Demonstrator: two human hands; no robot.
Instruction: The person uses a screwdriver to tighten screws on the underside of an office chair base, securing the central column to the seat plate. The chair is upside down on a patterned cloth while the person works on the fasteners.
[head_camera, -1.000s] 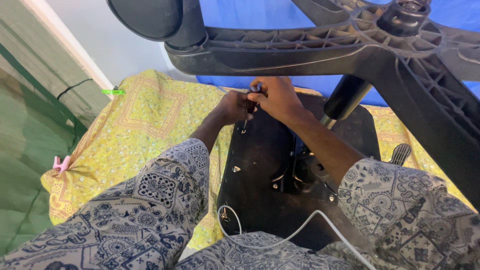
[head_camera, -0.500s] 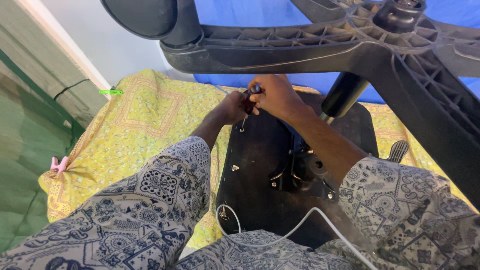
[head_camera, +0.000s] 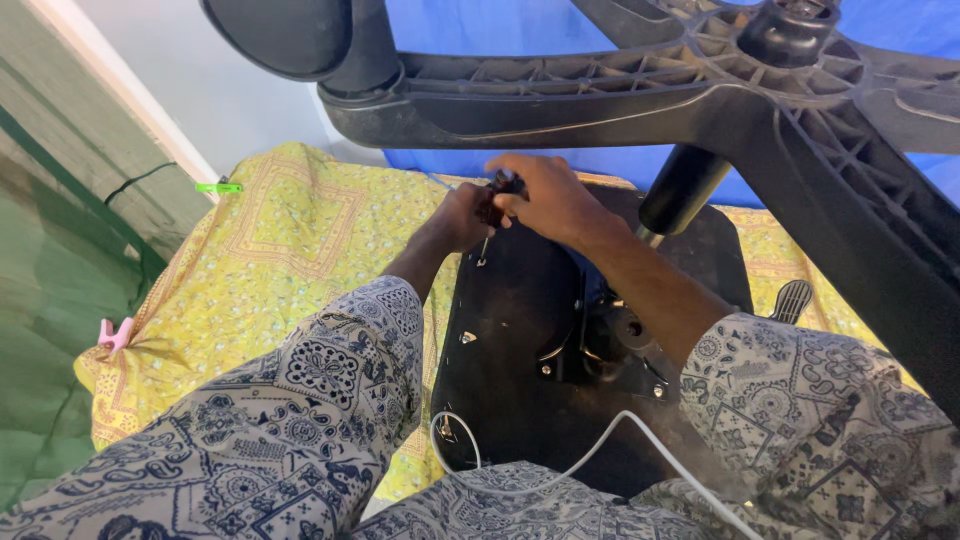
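Almost nothing has changed since a second ago: both hands stay at the upper middle of the frame, right hand (head_camera: 545, 195) clamped on the screwdriver (head_camera: 492, 215), left hand (head_camera: 458, 218) steadying it against the black seat underside (head_camera: 520, 330); driving continues.

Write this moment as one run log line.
left hand: steadies screwdriver | right hand: holds screwdriver handle | tip: on black seat underside | chair base: overhead

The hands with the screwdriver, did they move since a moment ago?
Hardly. Both hands stay together at the top edge of the black chair seat plate: the left hand and right hand keep hold of the screwdriver, tip down on the plate. The chair base and yellow cloth stayed put.
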